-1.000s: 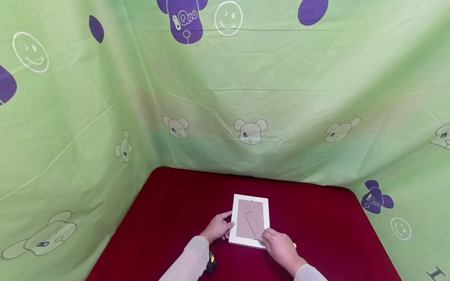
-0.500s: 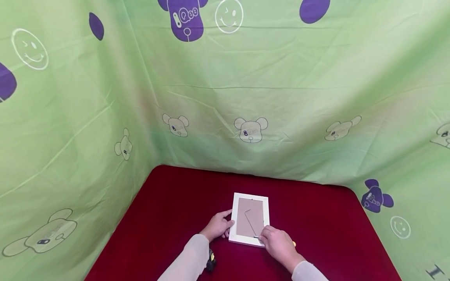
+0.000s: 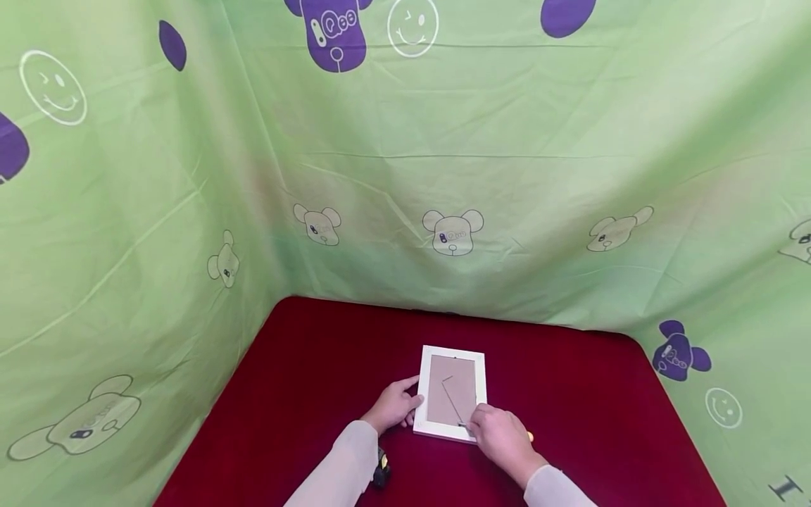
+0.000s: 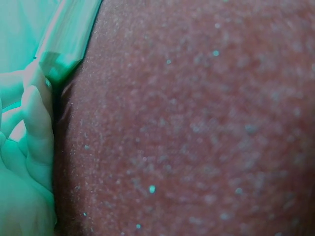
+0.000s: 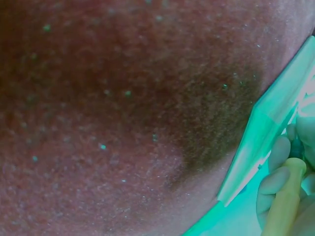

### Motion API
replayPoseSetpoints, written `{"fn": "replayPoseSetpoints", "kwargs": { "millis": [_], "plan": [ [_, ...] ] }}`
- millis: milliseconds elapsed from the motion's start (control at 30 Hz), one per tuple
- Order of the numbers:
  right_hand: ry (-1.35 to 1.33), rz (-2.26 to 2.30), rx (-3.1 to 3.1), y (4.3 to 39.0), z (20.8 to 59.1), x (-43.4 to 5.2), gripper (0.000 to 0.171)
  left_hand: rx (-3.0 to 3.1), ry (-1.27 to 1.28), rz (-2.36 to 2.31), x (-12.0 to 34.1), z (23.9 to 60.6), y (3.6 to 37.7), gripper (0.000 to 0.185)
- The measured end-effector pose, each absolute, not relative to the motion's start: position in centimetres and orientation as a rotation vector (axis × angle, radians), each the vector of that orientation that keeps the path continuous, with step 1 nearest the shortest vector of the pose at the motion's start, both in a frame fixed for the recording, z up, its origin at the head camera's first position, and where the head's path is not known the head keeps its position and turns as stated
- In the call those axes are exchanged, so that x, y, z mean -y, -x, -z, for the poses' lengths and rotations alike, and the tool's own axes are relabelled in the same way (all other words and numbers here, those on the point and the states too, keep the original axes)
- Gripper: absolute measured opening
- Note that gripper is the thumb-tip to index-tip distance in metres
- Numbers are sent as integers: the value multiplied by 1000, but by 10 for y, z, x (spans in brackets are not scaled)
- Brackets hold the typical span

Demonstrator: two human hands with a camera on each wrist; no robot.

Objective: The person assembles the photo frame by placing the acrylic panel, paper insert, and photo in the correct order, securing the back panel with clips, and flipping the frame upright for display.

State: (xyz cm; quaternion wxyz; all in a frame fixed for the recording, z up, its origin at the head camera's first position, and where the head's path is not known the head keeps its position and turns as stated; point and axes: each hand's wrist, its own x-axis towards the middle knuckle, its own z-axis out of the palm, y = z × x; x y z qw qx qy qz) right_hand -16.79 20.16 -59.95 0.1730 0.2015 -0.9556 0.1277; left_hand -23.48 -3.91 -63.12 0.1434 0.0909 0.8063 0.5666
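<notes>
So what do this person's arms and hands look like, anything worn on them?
Both hands are bare: left hand, right hand. Each arm wears a long, pale, off-white sleeve, left sleeve and right sleeve, reaching the wrist. A small black device with a yellow spot sits at the left wrist. No rings or gloves are visible.

frame [image 3: 453,391] on table [image 3: 304,380], between hands
</notes>
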Motion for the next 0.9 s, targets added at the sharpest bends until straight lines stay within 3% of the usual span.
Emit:
{"fn": "replayPoseSetpoints", "kwargs": {
  "millis": [900],
  "plan": [
    [-253, -786, 2851, 168, 601, -205, 8, -2343, -236, -1598, 37, 633, 237, 54]
  ]
}}
